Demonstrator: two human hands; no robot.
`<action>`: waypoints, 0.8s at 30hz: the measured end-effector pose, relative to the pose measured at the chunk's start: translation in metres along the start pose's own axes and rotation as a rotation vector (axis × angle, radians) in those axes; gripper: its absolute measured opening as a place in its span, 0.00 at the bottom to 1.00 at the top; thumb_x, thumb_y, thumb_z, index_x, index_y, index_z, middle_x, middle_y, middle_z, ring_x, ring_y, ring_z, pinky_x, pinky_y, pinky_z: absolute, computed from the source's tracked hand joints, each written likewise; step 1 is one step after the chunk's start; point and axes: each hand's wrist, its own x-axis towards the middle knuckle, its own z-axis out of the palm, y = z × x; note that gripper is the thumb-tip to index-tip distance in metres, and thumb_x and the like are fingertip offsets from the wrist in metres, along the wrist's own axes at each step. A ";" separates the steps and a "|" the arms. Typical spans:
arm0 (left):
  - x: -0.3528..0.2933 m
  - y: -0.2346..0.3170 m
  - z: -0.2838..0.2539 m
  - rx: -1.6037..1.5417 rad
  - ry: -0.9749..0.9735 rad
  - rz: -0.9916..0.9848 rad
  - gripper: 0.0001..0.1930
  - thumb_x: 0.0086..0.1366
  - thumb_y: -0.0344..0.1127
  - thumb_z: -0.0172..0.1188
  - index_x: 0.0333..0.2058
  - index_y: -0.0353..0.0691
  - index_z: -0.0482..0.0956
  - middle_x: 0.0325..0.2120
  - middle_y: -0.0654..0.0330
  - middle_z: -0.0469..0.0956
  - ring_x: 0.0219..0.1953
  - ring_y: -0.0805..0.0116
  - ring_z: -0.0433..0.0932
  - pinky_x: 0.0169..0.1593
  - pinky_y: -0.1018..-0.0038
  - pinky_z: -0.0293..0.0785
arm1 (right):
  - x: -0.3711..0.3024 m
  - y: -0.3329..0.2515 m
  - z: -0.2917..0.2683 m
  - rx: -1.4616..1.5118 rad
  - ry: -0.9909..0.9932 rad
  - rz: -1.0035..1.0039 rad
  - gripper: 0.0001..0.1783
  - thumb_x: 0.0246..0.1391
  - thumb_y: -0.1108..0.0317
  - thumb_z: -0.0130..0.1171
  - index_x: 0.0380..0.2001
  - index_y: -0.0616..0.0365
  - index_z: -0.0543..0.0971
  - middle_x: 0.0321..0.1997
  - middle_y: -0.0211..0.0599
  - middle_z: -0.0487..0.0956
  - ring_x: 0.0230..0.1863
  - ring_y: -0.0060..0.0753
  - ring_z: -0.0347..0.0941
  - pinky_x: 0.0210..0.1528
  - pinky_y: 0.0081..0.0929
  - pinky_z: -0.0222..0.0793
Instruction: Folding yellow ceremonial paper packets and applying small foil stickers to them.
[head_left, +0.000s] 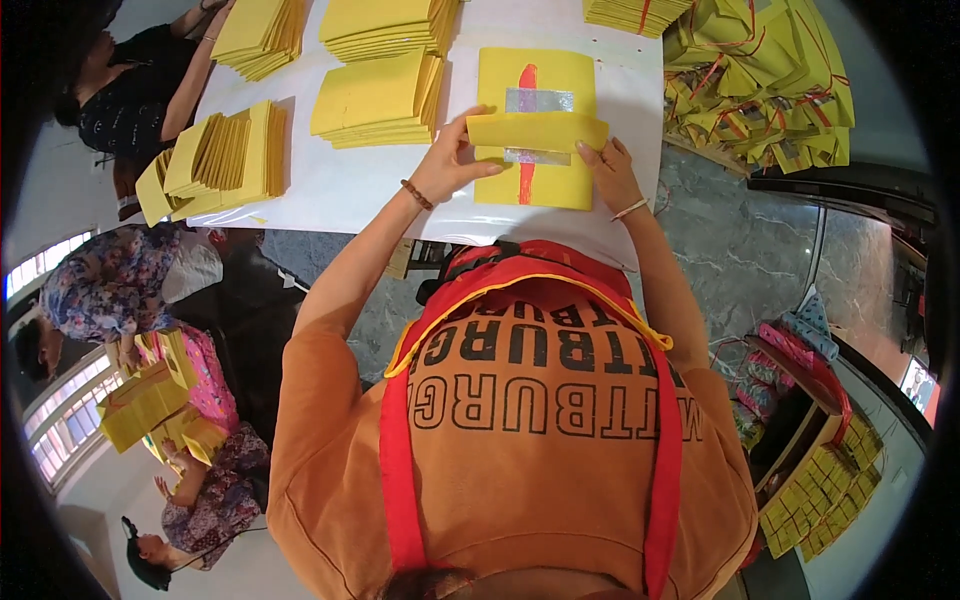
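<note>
The white table fills the upper centre of the frame, above a grey marbled floor. On it lies a yellow sheet with a red stripe and silver foil squares. Both hands, left hand and right hand, pinch a folded yellow strip across it. Uneven pulling could skew or crease the fold. Yellow paper stacks lie at upper left.
</note>
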 end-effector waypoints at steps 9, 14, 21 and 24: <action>-0.004 -0.004 -0.016 0.497 -0.187 0.211 0.14 0.53 0.27 0.58 0.41 0.41 0.74 0.42 0.57 0.74 0.46 0.58 0.70 0.51 0.66 0.62 | -0.024 -0.031 -0.023 0.151 0.083 -0.251 0.12 0.51 0.66 0.56 0.41 0.52 0.75 0.47 0.30 0.75 0.50 0.37 0.69 0.56 0.36 0.53; -0.030 0.019 -0.012 0.619 -0.311 0.290 0.14 0.52 0.27 0.55 0.40 0.40 0.72 0.38 0.54 0.75 0.42 0.52 0.72 0.47 0.63 0.66 | -0.045 -0.044 -0.029 -0.377 -0.043 -0.461 0.14 0.46 0.66 0.60 0.39 0.49 0.76 0.48 0.31 0.74 0.52 0.39 0.69 0.52 0.34 0.58; -0.020 0.017 0.009 0.726 -0.031 -0.061 0.10 0.63 0.39 0.49 0.34 0.38 0.69 0.22 0.50 0.74 0.25 0.51 0.73 0.29 0.59 0.67 | -0.025 -0.036 -0.015 -0.169 0.040 -0.055 0.14 0.50 0.57 0.57 0.36 0.54 0.77 0.32 0.39 0.78 0.37 0.41 0.73 0.40 0.35 0.64; -0.007 0.009 0.015 0.659 0.112 -0.141 0.12 0.63 0.41 0.48 0.31 0.37 0.68 0.16 0.48 0.72 0.21 0.48 0.72 0.25 0.57 0.66 | -0.010 -0.043 -0.006 -0.109 0.131 0.083 0.18 0.52 0.53 0.55 0.35 0.57 0.77 0.25 0.42 0.77 0.28 0.44 0.74 0.33 0.35 0.66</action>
